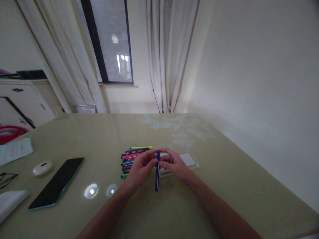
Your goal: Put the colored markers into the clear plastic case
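Note:
A dark blue marker (pixel 157 176) points toward me, held between the fingertips of both hands near its far end. My left hand (pixel 142 166) pinches it from the left, my right hand (pixel 173 163) from the right. Beyond and left of my left hand lie several coloured markers in a column, with a yellow one (pixel 141 147) farthest away and a green one (pixel 124 176) nearest. My left hand hides part of them. A clear plastic case (pixel 196 163) with a white card (pixel 187 159) lies behind my right hand, partly covered by it.
On the left of the glossy table (pixel 119 129) are a black tablet or phone (pixel 57 183), a round white object (pixel 42 168), papers (pixel 17 150), a dark cable or glasses (pixel 7 179) and a white block (pixel 11 201). A wall runs along the right edge.

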Motion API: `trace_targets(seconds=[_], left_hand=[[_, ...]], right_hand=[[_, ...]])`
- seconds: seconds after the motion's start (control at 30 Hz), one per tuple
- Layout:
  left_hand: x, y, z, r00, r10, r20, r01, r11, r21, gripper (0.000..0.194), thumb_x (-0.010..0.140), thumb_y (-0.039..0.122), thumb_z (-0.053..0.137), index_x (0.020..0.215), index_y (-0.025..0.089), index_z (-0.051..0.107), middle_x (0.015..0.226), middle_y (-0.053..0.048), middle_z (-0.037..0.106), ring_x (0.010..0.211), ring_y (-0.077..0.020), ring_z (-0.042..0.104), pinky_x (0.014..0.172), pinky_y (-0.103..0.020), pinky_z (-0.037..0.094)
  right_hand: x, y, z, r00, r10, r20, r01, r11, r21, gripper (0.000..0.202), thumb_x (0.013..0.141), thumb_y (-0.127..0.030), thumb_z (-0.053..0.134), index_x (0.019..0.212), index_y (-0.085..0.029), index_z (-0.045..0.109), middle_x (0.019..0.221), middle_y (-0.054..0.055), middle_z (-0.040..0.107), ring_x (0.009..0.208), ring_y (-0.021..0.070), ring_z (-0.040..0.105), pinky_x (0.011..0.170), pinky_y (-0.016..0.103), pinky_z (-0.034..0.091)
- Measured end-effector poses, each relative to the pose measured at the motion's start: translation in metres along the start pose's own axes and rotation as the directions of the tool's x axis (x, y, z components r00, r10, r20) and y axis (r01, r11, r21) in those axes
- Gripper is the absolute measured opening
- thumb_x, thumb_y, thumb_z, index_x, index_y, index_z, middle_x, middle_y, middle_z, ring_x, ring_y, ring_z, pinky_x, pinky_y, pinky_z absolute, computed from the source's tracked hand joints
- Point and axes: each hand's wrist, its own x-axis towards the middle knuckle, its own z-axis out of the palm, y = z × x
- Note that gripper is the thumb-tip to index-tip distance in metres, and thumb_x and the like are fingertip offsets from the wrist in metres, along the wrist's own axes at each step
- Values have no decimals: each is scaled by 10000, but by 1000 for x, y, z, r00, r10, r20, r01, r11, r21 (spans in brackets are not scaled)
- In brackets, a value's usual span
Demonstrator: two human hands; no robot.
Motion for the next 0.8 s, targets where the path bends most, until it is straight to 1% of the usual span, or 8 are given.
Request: trace_targets(seconds=[0.17,0.33,0.4,0.47,0.53,0.63,0.7,0.8], left_hand=[[-4,2,6,999,-44,-16,43,997,-66,401,853,373,785,1215,216,709,1085,-67,743,943,-194,685,892,-327,535],[-2,1,6,996,-41,-77,34,996,-85,359,842,401,786,1127,198,705,1087,-67,736,979,-198,678,898,-314,521],[0,-1,4,994,-22,-104,22,1000,-5,384,856,432,759,1153,200,683,1091,-71,728,955,-202,680,855,-320,534],[0,-4,0,990,29,-134,-3,982,189,392,883,453,715,1182,206,662,1098,-78,720,914,-209,680,810,-340,548],[-2,-7,-3,987,120,-110,-56,886,461,368,894,440,699,1181,214,662,1139,-88,714,962,-240,678,859,-394,549],[-8,-12,-5,983,176,44,-147,629,764,471,839,440,765,1247,232,656,1294,-110,682,1208,-331,613,1057,-529,459],[-12,-15,-3,982,125,139,-183,502,845,640,789,473,810,1346,231,610,1404,-130,632,1319,-378,545,1127,-588,392],[-15,-21,-1,972,40,232,-226,423,877,721,792,447,807,1422,208,551,1503,-154,556,1375,-387,511,1153,-585,385]], right_hand=[[-1,-1,3,1000,-16,6,16,1000,-9,470,804,-353,819,1230,-223,668,784,-10,723,724,141,670,672,261,487],[-1,1,5,1000,0,22,0,1000,9,547,750,-333,863,1243,-221,653,879,10,749,805,163,705,742,289,514],[0,2,2,1000,-20,-7,20,1000,-13,552,742,-335,866,1237,-217,651,886,16,754,831,177,714,785,313,527],[3,1,-4,992,-61,-108,56,997,-47,542,758,-361,843,1238,-213,640,889,27,757,850,194,719,804,334,536],[7,0,-15,961,-112,-252,91,991,-93,548,763,-382,821,1243,-209,620,892,40,762,853,211,721,798,350,545],[11,-1,-32,909,-159,-384,91,978,-189,608,753,-379,795,1294,-209,576,850,33,759,825,219,722,775,355,553],[12,0,-39,910,-147,-388,58,971,-232,652,747,-364,783,1337,-211,551,804,10,745,791,210,718,751,343,549],[12,5,-39,936,-94,-340,7,969,-247,661,744,-356,775,1347,-209,549,792,1,733,760,200,711,705,318,536]])
